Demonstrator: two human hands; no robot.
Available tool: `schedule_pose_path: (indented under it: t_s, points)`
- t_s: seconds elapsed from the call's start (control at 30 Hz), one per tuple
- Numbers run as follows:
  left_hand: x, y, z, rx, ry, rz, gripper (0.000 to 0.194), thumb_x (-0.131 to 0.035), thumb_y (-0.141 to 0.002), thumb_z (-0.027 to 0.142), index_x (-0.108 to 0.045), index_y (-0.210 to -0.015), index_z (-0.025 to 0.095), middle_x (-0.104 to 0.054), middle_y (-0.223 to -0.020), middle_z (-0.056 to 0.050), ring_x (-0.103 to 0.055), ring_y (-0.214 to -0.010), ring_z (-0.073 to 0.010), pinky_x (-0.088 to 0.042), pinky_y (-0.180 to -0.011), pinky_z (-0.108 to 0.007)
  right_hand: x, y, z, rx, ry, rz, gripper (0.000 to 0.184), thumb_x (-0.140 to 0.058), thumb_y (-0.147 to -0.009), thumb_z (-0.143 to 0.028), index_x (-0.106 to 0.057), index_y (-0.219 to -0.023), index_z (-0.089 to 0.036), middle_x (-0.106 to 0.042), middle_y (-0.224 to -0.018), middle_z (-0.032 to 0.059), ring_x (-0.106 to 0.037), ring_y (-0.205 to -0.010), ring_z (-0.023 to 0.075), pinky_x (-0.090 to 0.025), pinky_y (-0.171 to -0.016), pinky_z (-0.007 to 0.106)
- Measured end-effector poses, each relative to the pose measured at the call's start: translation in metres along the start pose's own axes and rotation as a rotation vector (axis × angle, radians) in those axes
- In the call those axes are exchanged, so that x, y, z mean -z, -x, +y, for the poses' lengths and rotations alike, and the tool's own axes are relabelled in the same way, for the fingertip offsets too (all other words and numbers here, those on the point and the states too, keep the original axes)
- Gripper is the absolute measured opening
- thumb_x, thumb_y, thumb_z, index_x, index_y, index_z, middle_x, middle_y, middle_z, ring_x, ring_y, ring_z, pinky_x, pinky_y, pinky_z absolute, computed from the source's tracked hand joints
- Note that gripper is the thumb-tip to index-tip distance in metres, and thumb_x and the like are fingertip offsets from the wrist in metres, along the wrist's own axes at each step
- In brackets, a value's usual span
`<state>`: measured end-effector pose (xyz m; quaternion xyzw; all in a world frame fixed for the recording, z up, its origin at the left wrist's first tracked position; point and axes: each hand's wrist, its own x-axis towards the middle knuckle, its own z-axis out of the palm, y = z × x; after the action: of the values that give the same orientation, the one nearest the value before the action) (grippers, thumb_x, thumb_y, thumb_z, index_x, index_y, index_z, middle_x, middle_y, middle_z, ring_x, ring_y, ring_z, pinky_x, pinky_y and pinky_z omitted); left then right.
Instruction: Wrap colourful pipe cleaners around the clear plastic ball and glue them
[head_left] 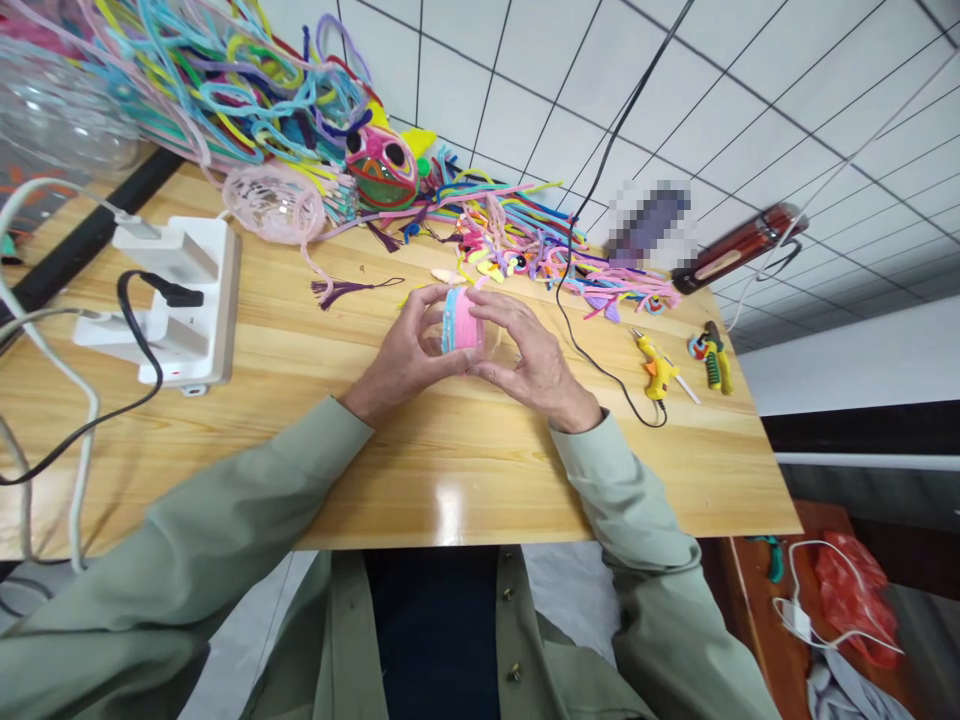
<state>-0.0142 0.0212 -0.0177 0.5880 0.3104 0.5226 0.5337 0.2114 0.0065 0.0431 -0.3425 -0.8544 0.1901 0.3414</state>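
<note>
Over the middle of the table, a clear round plastic piece (465,322) is banded with pink and light blue pipe cleaners. My left hand (407,348) is curved round its left side, by the blue band. From the right, my right hand (531,352) grips it, fingers on top and thumb below, against the pink band. Both thumbs come close together at its near edge. Just beyond the hands lie small fuzzy coloured pieces (491,268). A purple tassel (345,290) rests to the left of them.
Along the wall lie heaped pipe cleaners (255,90) and a decorated mask-like ball (382,165). On the left is a white power strip (225,300) with cables. A yellow glue gun (658,372), pliers (718,360) and a dark red flask (739,248) are on the right. A black cord (568,250) crosses the table.
</note>
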Motion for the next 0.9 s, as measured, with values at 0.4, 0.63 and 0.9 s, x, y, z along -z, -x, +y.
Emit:
schedule_pose_path:
  t_s: [0.4, 0.63, 0.9]
  points:
    - [0.0034, 0.0012, 0.0037, 0.009, -0.008, -0.033, 0.090, -0.103, -0.079, 0.063, -0.056, -0.148, 0.030, -0.063, -0.161, -0.013, -0.070, -0.146, -0.0376, -0.072, -0.098, -0.043, 0.0006, 0.0005, -0.0027, -0.019, 0.009, -0.007, 0.064, -0.075, -0.106, -0.070, -0.068, -0.159, -0.033, -0.067, -0.173, 0.0141, -0.060, -0.165, 0.0366, -0.046, -0.140, 0.065]
    - [0.0022, 0.0007, 0.0048, -0.009, 0.009, -0.025, 0.091, -0.101, -0.079, 0.072, -0.055, -0.147, 0.031, -0.063, -0.163, -0.013, -0.068, -0.148, -0.0380, -0.069, -0.108, -0.048, -0.0013, 0.0017, 0.0012, 0.069, 0.049, 0.026, 0.061, -0.075, -0.109, -0.066, -0.067, -0.158, -0.032, -0.069, -0.171, 0.0142, -0.062, -0.163, 0.0359, -0.048, -0.139, 0.065]
    - [0.0090, -0.0041, 0.0060, 0.093, 0.103, -0.021, 0.075, -0.096, -0.088, 0.066, -0.061, -0.143, 0.029, -0.071, -0.157, -0.011, -0.068, -0.151, -0.0369, -0.062, -0.121, -0.052, -0.0090, 0.0051, 0.0070, 0.127, 0.095, 0.012, 0.058, -0.075, -0.109, -0.062, -0.065, -0.158, -0.032, -0.068, -0.171, 0.0151, -0.063, -0.163, 0.0354, -0.054, -0.135, 0.066]
